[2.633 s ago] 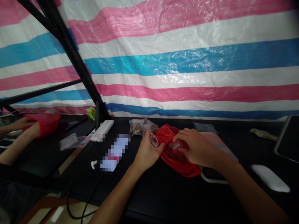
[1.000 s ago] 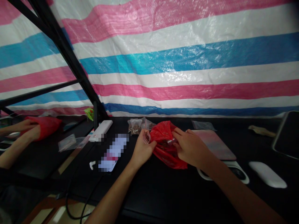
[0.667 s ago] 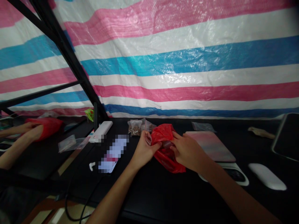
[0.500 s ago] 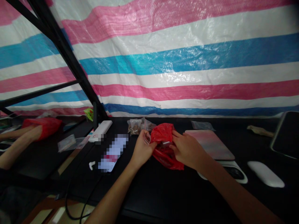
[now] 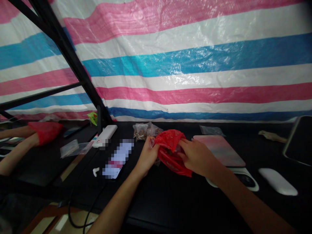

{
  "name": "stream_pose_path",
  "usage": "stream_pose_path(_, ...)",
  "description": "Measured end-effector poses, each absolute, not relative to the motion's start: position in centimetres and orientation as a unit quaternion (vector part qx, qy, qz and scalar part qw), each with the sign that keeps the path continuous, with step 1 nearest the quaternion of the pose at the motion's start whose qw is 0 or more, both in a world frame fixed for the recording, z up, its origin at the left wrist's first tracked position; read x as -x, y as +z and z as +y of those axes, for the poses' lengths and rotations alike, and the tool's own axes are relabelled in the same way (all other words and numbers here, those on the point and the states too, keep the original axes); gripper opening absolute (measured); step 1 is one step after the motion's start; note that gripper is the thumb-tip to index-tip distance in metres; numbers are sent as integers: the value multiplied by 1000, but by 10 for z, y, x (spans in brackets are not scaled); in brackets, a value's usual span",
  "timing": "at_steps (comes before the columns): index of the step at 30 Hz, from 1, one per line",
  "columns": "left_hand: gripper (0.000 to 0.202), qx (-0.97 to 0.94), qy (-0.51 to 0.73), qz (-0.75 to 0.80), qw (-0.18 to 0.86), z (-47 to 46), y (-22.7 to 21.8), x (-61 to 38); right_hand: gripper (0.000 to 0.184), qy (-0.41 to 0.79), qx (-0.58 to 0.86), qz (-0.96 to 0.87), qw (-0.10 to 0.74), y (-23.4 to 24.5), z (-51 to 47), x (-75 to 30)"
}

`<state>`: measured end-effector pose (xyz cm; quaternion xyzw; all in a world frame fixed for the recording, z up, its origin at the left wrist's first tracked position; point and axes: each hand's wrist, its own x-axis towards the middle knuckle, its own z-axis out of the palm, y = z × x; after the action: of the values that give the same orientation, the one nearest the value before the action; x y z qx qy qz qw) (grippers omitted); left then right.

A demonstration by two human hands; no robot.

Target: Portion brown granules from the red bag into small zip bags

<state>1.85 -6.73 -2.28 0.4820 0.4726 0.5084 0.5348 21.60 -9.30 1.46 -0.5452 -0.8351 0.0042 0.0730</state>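
My left hand [image 5: 145, 156] is pinched shut on a small clear plastic bag [image 5: 152, 142], right at the edge of the red plastic bag [image 5: 169, 151]. My right hand [image 5: 198, 156] curls closed over that red bag's upper folds. The red bag sits between my hands, just off the black desk [image 5: 165, 208], its long axis slanting from the bunched far end toward a corner pointing near and right. Just beyond my left hand lie clear zip bags of brown pieces [image 5: 140, 132]. Right of my right hand: a pink-grey pad [image 5: 219, 150].
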Motion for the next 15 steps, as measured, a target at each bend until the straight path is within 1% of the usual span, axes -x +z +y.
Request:
stream_pose_path(4,24,-422,507,454,599,-70,-18,-19,26,30,557,-827,69,17,-95,-215)
stream_pose_path(7,24,-395,499,443,631,-71,-13,-19,27,35,566,-821,70,16,-95,-214)
stream_pose_path(12,24,-388,507,417,647,-72,-9,-20,35,33,554,-828,78,10,-94,-212)
stream_pose_path(15,27,-392,487,400,670,-74,-6,-21,41,22,546,-832,92,7,-94,-210)
